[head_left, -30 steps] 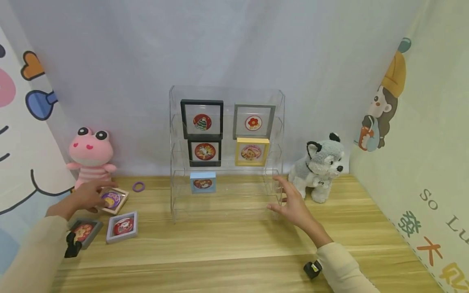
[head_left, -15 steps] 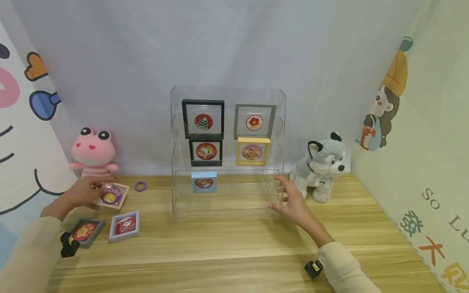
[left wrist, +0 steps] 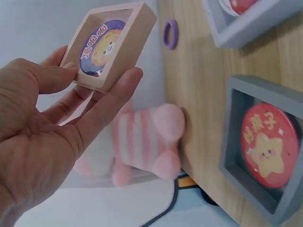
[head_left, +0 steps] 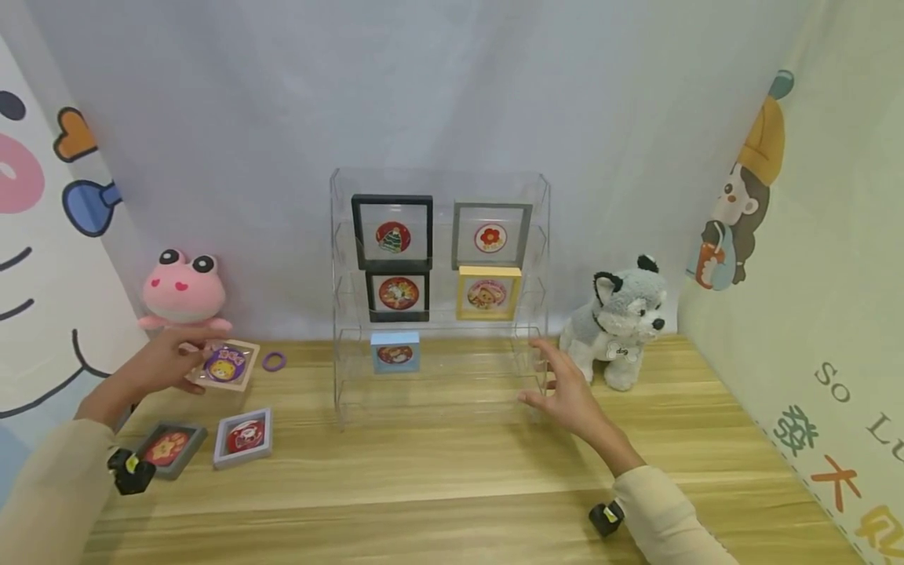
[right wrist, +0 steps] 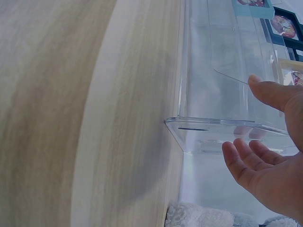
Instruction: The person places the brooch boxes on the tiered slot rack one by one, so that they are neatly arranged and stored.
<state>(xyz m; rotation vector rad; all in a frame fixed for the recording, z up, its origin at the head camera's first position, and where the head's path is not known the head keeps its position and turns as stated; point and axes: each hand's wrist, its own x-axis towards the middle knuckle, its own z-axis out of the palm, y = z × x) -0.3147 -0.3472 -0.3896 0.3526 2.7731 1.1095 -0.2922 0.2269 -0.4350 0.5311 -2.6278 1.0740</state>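
Lifted off the table (head_left: 452, 463) now, pink frame (head_left: 224, 365) pinched in left hand (head_left: 157, 366); right hand (head_left: 568, 392) spread, perhaps touching clear rack (head_left: 438, 377).

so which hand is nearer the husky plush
Right. The right hand is beside the clear rack's right end, just left of the husky plush; the left hand holds a pink frame across the table.

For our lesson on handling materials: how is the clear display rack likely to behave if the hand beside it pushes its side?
The clear rack looks like thin rigid plastic, so it would probably slide on the smooth wooden table rather than bend. It stands tall and narrow, so a high push might tip it. The framed badges only lean on its shelves and could fall. The right hand is open beside it.
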